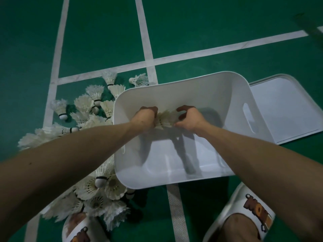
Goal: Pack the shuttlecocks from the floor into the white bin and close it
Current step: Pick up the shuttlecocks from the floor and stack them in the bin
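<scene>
white plastic bin [174, 95]: rectangular, round-cornered and open-topped, it stands on the green court floor [209, 23] at the middle of the view, a slot handle cut into its right wall; shadows of both arms fall across its bottom
left hand [146, 117]: reaches in over the bin's left wall, fingers curled down round the left side of a bunch of white feather shuttlecocks [165, 119]
right hand [191, 119]: inside the bin, fingers bent claw-like over the right side of the same bunch, thumb tip on the feathers
bunch of white feather shuttlecocks: grasped between the two hands inside the bin, toward its far half; how many it holds, and whether it touches the bottom, cannot be told
loose white feather shuttlecocks [90, 105]: a heap on the floor left of the bin, running from its far left corner to its near left corner, several right against the wall; some stand on their cork heads, others lie on their sides, and the left forearm hides the middle of the heap
flat white plastic lid [286, 109]: lies on the floor just right of the bin, its left edge hidden behind the bin's right wall
white painted court lines [227, 47]: cross beyond the bin; one emerges from under its near edge
right white slipper with orange-brown lettering [251, 206]: worn, at the bottom right, near the bin
left white slipper with orange-brown lettering [76, 231]: at the bottom edge, against the near end of the heap
</scene>
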